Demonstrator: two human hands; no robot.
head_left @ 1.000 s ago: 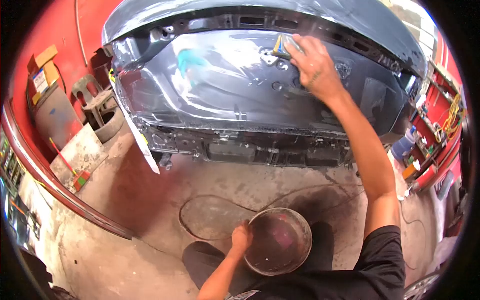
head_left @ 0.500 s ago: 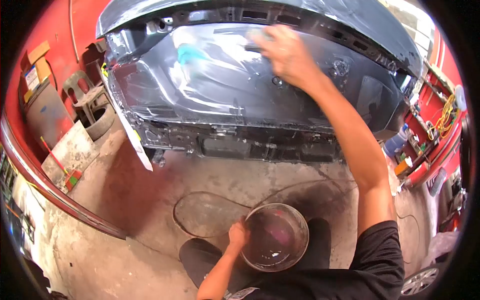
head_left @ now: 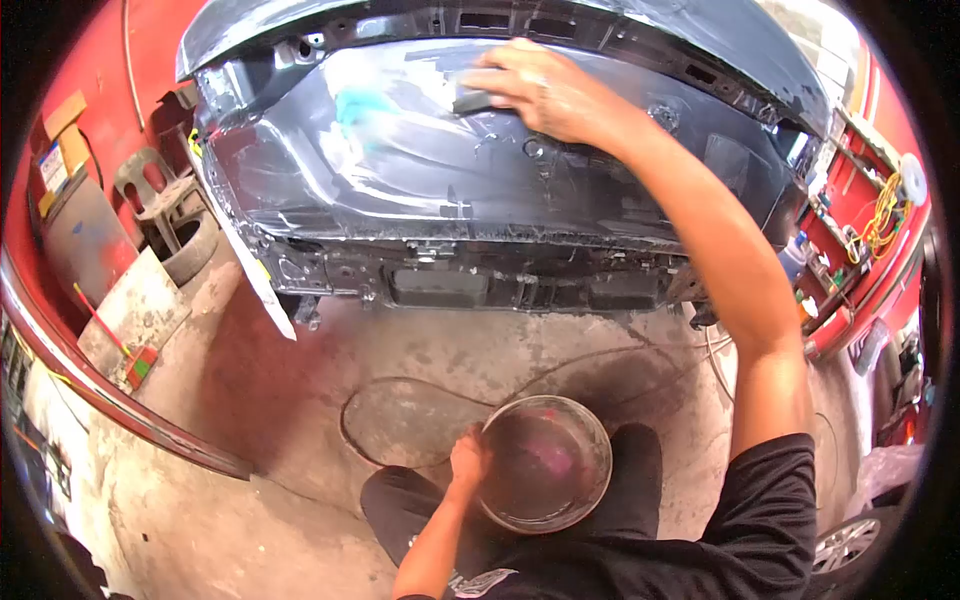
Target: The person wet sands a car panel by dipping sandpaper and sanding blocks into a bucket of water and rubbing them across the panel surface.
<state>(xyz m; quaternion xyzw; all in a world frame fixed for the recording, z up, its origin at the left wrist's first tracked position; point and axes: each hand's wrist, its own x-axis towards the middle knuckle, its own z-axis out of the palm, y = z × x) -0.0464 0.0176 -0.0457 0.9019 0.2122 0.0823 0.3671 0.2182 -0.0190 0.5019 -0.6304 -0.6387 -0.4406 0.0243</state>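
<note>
My right hand [head_left: 540, 92] is closed around a dark sanding block [head_left: 474, 102] against the upper middle of a grey car trunk lid [head_left: 600, 195]. The panel looks wet and shiny, with a pale patch and a teal smear left of the block. Down between my knees sits a round basin [head_left: 598, 440] of dark, murky liquid with a pinkish spot in it. My left hand [head_left: 467, 460] grips the basin's left rim, its thumb side toward the liquid.
A hose [head_left: 345, 425] loops over the concrete floor behind the basin. To the left stand a plastic chair [head_left: 150, 185], a tire [head_left: 195, 250] and a long dark red car trim piece [head_left: 130, 405]. Shelves with yellow cable [head_left: 880, 225] line the right wall.
My right hand has moved left and slightly down across the panel with the block. The left hand keeps its hold on the basin, and the whole view has shifted slightly.
</note>
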